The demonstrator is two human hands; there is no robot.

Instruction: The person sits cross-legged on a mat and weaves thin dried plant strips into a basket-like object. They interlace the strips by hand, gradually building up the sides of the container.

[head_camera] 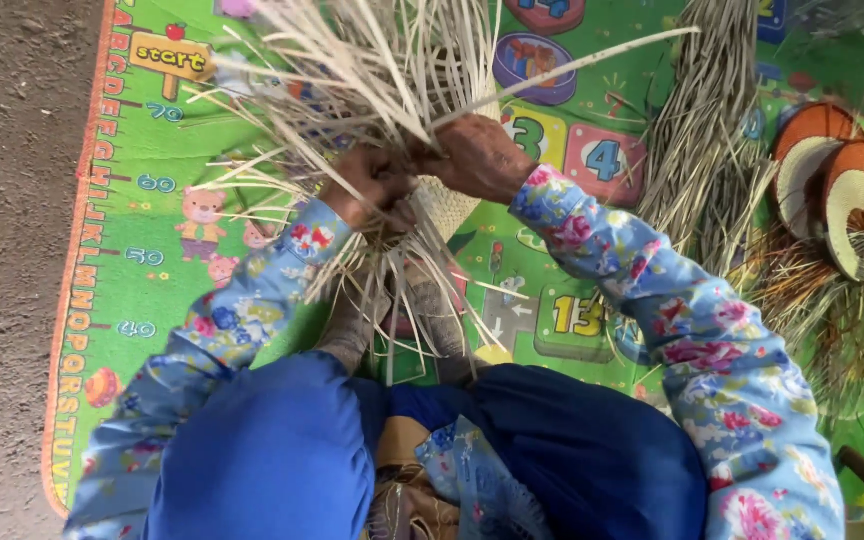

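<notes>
A half-woven piece of pale straw (449, 205) sits between my two hands, with many loose strips (352, 70) fanning up and out from it. My left hand (372, 185) grips a bunch of the strips on the left side of the weave. My right hand (477, 155) pinches strips at the top right edge of the woven part. Both arms wear blue floral sleeves. More strips hang down toward my blue-clad knees (282, 450).
A green children's play mat (142, 290) with numbers and animals lies under me, bare dirt floor (2, 250) to its left. A bundle of loose straw (707, 140) lies at the right, with two brown-and-white woven pieces (837, 185) beside it.
</notes>
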